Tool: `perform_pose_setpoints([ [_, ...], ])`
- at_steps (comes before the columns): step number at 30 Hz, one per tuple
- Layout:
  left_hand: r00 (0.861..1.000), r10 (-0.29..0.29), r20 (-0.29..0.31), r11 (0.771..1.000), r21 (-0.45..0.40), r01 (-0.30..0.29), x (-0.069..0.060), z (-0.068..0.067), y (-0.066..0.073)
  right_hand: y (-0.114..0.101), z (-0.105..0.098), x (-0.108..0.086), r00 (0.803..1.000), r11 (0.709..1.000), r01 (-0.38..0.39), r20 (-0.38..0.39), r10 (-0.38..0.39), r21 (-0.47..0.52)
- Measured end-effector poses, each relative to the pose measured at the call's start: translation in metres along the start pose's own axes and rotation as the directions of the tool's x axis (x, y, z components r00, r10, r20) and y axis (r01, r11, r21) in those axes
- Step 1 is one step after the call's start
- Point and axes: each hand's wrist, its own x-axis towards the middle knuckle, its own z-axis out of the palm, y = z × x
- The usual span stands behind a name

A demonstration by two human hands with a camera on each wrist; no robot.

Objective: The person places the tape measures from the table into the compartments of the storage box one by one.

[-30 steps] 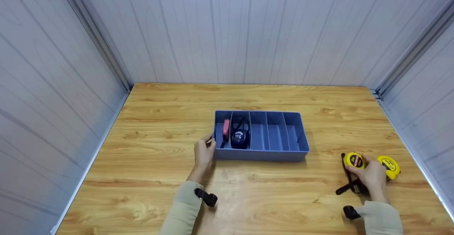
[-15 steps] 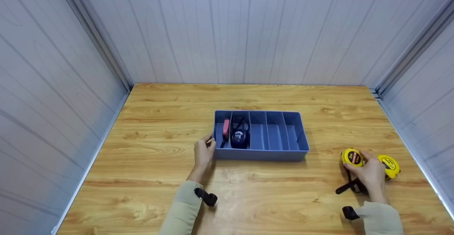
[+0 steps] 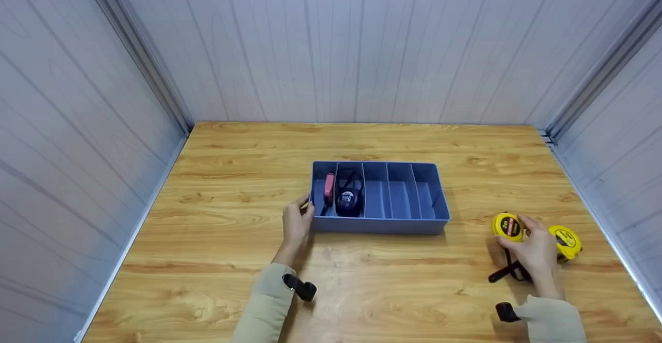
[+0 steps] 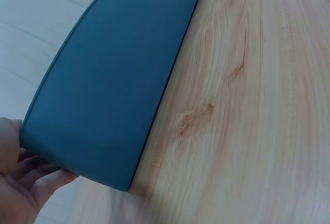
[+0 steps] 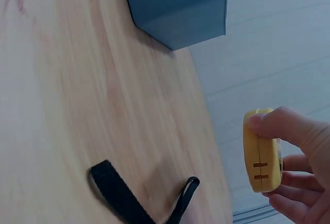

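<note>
My left hand (image 3: 297,224) holds the left end of a blue divided box (image 3: 380,225), thumb by the rim and fingers against the end wall (image 4: 77,165). At the right, my right hand (image 3: 538,247) pinches a yellow tape measure (image 3: 508,227) between thumb and fingers, raised off the table. Below it a black strap (image 3: 504,272) lies on the wood; which tape it belongs to I cannot tell. A second yellow tape measure (image 3: 566,242) rests just right of that hand, partly hidden by it.
Inside the box, the leftmost compartment has a small pink item (image 3: 329,188) with a dark strap. Beside it, the second compartment has a dark blue tape measure (image 3: 348,200). Pale panel walls (image 3: 336,48) enclose the wood-grain table (image 3: 393,281) at the back and both sides.
My right hand has lifted the yellow tape measure and shifted it slightly left and away from me. The left hand and the box have stayed in place.
</note>
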Motion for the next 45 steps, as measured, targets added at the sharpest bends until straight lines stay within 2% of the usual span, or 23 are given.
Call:
perform_pose_setpoints([
  [4,1.000,0.012,-0.001,1.000,0.000,-0.012,0.000,0.000,-0.001,-0.007,0.000,-0.001,1.000,1.000,0.017,-0.004,-0.017,0.010],
  [17,0.999,-0.037,0.016,0.999,-0.018,0.038,0.000,0.000,-0.001,-0.026,0.004,-0.003,0.992,0.992,0.118,-0.061,-0.115,0.051],
  [19,0.999,-0.029,0.014,1.000,-0.011,0.030,0.000,0.000,-0.001,-0.028,0.005,-0.004,0.991,0.990,0.122,-0.060,-0.118,0.064],
  [26,0.997,0.063,-0.036,0.994,0.096,-0.060,0.000,-0.001,-0.002,-0.037,0.009,-0.008,0.984,0.983,0.162,-0.090,-0.154,0.090],
  [32,0.999,0.024,-0.027,0.999,0.047,-0.023,-0.001,0.000,0.000,-0.045,0.011,-0.009,0.986,0.981,0.158,-0.072,-0.151,0.110],
  [38,0.999,0.000,-0.041,0.999,0.051,0.002,-0.001,0.000,0.001,-0.052,0.015,-0.009,0.990,0.981,0.136,-0.044,-0.131,0.140],
  [45,1.000,-0.021,-0.023,0.999,0.024,0.022,0.000,0.001,0.001,-0.061,0.023,-0.004,0.991,0.970,0.137,-0.037,-0.133,0.201],
])
